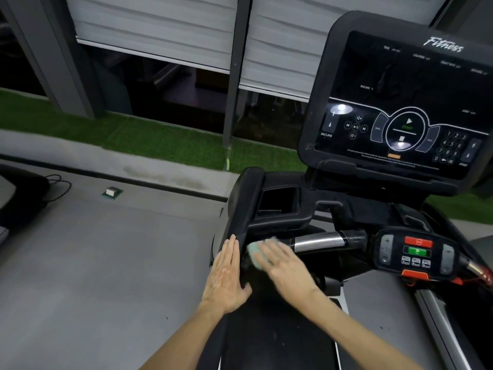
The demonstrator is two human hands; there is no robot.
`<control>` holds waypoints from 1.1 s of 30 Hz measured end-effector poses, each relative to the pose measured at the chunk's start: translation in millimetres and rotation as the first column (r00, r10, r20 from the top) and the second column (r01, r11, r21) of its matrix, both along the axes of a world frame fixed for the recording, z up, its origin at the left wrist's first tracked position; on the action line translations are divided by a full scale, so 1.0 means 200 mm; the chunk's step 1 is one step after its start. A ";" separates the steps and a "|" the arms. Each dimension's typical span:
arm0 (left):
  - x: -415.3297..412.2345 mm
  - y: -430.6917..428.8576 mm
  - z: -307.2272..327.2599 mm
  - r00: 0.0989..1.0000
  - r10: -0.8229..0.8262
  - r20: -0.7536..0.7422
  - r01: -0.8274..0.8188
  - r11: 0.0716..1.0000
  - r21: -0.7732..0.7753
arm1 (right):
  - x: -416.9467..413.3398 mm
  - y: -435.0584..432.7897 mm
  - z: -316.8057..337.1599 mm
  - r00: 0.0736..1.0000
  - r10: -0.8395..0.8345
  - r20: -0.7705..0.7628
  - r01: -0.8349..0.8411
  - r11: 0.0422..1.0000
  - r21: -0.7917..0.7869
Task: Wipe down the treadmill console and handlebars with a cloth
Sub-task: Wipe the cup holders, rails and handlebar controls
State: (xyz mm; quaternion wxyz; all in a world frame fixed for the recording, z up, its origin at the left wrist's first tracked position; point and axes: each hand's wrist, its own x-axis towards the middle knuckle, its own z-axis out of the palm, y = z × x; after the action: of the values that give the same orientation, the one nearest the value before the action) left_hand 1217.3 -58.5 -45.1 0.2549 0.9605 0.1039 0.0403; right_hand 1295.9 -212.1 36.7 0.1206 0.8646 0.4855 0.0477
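While left hand [226, 273] lies flat, fingers straight, holding nothing, braced on side arm [240, 209] at lower centre, cloth [254, 255] sits just right of it, pressed to the left end of bar [317, 243] under right hand [284, 261], fingers spread, roughly straight, blurred. Best: firm flat pressure, stroke rightward along the chrome, wrap round it. Pocket [277, 202] above: dark, nothing seen inside. Console [400, 102] sits upper right.

On the black glossy treadmill console screen [400, 84] at the upper right of the frame, I read "Fitness" in white script, "INCLINE" beside a down arrow at its lower left, and keypad digits 0–9 at its lower right.
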 end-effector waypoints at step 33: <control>-0.01 -0.01 0.03 1.000 -0.002 0.019 0.003 0.998 -0.057 | -0.07 0.11 -0.11 1.000 0.012 0.004 -0.012 0.999 0.049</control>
State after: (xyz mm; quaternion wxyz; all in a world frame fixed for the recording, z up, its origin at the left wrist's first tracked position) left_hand 1215.6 -60.9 -38.8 0.2830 0.9526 0.1012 0.0461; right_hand 1281.3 -189.9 13.7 0.1001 0.8642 0.4892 0.0620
